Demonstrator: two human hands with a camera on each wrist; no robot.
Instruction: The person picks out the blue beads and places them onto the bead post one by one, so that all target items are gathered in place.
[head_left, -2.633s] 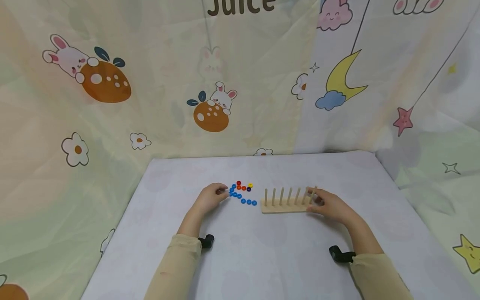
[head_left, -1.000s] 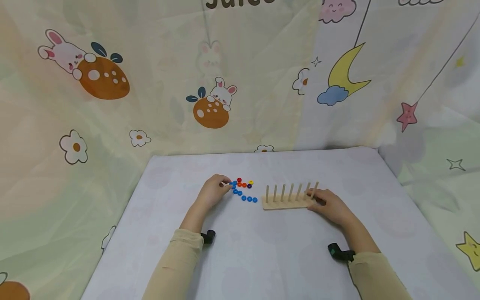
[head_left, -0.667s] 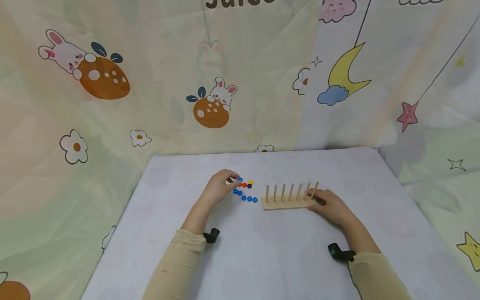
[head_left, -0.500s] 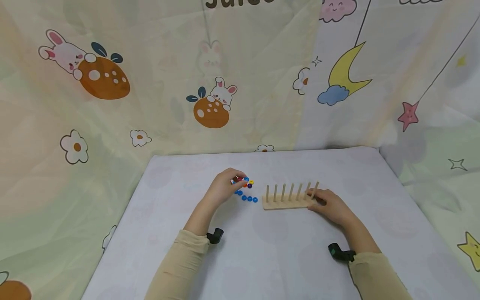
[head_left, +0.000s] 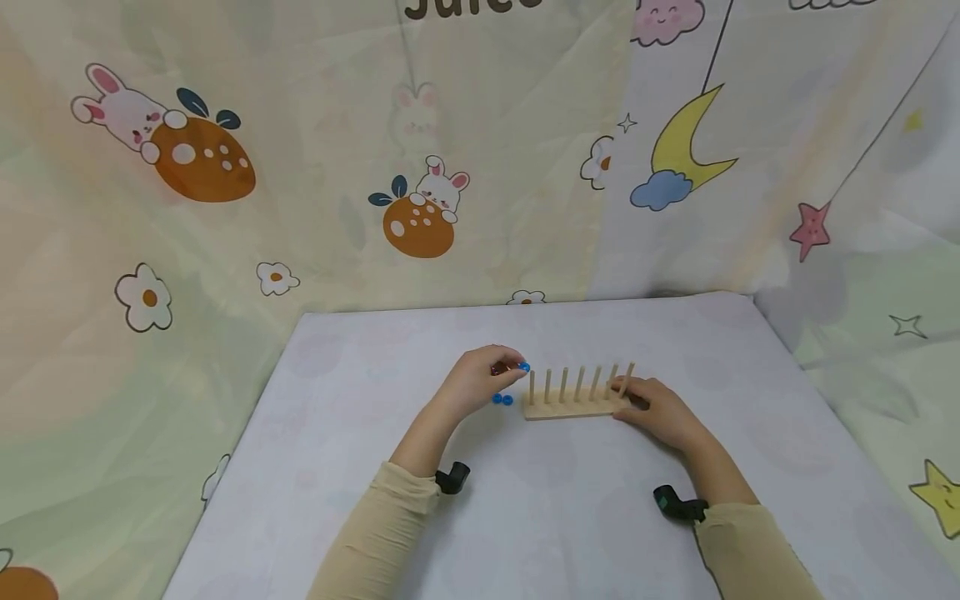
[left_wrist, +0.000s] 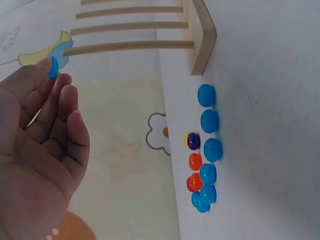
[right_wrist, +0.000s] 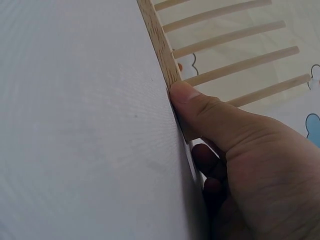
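My left hand (head_left: 476, 379) pinches a small blue bead (left_wrist: 53, 67) between thumb and index finger, close to the tip of the leftmost peg (head_left: 532, 385); the bead is not on it. The other fingers curl loosely. A wooden peg board (head_left: 562, 410) with several bare upright pegs stands on the table. My right hand (head_left: 663, 410) grips its right end, the thumb (right_wrist: 186, 94) on the front edge and the other fingers behind, partly hidden. Below the left hand lie loose blue beads (left_wrist: 206, 95); in the head view the hand covers most of them.
Behind the blue beads lie orange beads (left_wrist: 195, 161), a dark purple bead (left_wrist: 193, 141) and a yellow one, partly hidden. A white cloth covers the table (head_left: 555, 517). A printed curtain (head_left: 315, 167) hangs behind the table.
My left hand has picked up a blue bead from the left of the group and carried it right, over the other beads, to the leftmost peg. My right hand stays on the board.
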